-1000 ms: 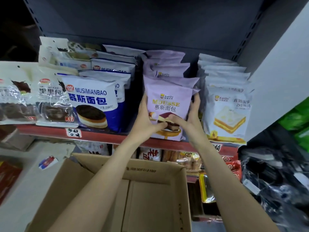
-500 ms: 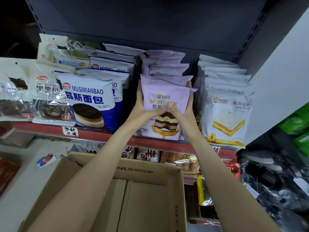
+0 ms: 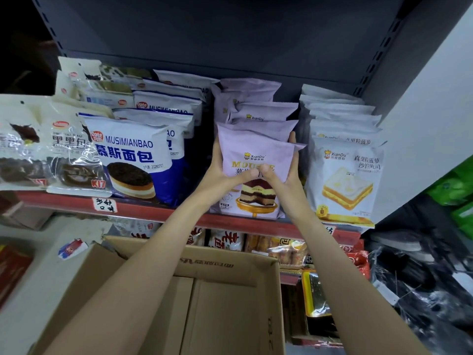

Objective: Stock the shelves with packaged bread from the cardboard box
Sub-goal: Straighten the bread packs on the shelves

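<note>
A purple mousse bread pack (image 3: 256,149) stands upright at the front of its row on the red-edged shelf (image 3: 153,212). My left hand (image 3: 222,172) grips its left side and my right hand (image 3: 284,172) grips its right side, thumbs pressed on the front. More purple packs (image 3: 258,111) are stacked behind it. The open cardboard box (image 3: 204,303) sits below my forearms; the visible part of its inside holds no packs.
Blue-and-white mousse packs (image 3: 133,160) stand to the left, chocolate bread packs (image 3: 69,160) further left. White pineapple toast packs (image 3: 345,175) fill the right, against a grey side wall (image 3: 422,124). A lower shelf holds more snacks (image 3: 281,249). Dark bags (image 3: 422,290) lie at right.
Both hands have pushed the purple pack up and back onto the shelf, from tilted at the edge to upright against the row behind.
</note>
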A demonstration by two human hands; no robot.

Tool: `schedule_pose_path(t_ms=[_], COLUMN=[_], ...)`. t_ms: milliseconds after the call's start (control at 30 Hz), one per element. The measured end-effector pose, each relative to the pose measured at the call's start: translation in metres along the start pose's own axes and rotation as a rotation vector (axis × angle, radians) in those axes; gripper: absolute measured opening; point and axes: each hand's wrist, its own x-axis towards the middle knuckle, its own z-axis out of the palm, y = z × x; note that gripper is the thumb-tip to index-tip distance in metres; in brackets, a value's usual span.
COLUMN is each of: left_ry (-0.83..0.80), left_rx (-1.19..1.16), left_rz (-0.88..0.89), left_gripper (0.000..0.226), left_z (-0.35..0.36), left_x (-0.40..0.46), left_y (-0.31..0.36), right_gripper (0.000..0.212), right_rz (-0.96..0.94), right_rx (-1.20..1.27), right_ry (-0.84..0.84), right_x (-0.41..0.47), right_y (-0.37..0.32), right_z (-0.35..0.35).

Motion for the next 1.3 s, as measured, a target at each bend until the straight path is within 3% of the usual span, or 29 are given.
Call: schedule_pose_path(t_ms=[167, 267, 333, 400, 467, 600, 767, 933, 1133, 1300], left_ry=[0.104, 0.226, 0.265, 0.235, 0.118, -0.083, -0.048, -0.002, -0.005, -0.012], left_rx=[0.080, 0.167, 0.467, 0.907, 1.241, 1.473, 1.462, 1.419, 1.407, 1.416], left_rz=[0.017, 0.237, 0.435, 0.553, 0.501, 0.353, 0.413, 0.412, 0.377, 0.352], left_gripper=[0.123, 0.093, 0.076, 0.081, 0.100, 0.113, 0.107, 0.105, 0.103, 0.104], left_z=[0.003, 0.001, -0.003, -0.008, -0.010, -0.009, -0.010, -0.012, -0.011, -0.009], left_x=[-0.005, -0.012, -0.011, 0.001, 0.012, 0.023, 0.023, 0.019, 0.017, 0.017], left_y=[0.013, 0.033, 0.049, 0.064, 0.079, 0.088, 0.078, 0.074, 0.073, 0.075], right_gripper=[0.100, 0.088, 0.070, 0.054, 0.040, 0.033, 0.042, 0.049, 0.056, 0.059], right_rz=[0.016, -0.109, -0.225, -0.332, -0.424, -0.570, -0.556, -0.552, -0.600, -0.418], right_rx=[-0.094, -0.263, -0.436, -0.612, -0.789, -1.125, -1.312, -1.253, -1.287, -1.364], right_ry=[-0.065, -0.034, 0.048, 0.122, 0.064, -0.192, -0.536, -0.736, -0.637, -0.720], right_x=[-0.002, -0.010, -0.004, 0.020, 0.059, 0.143, 0.201, 0.216, 0.216, 0.216], right_y=[-0.016, -0.040, -0.062, -0.082, -0.091, -0.084, -0.071, -0.073, -0.074, -0.071], right_z=[-0.013, -0.028, -0.041, -0.050, -0.055, -0.057, -0.048, -0.046, -0.066, -0.088])
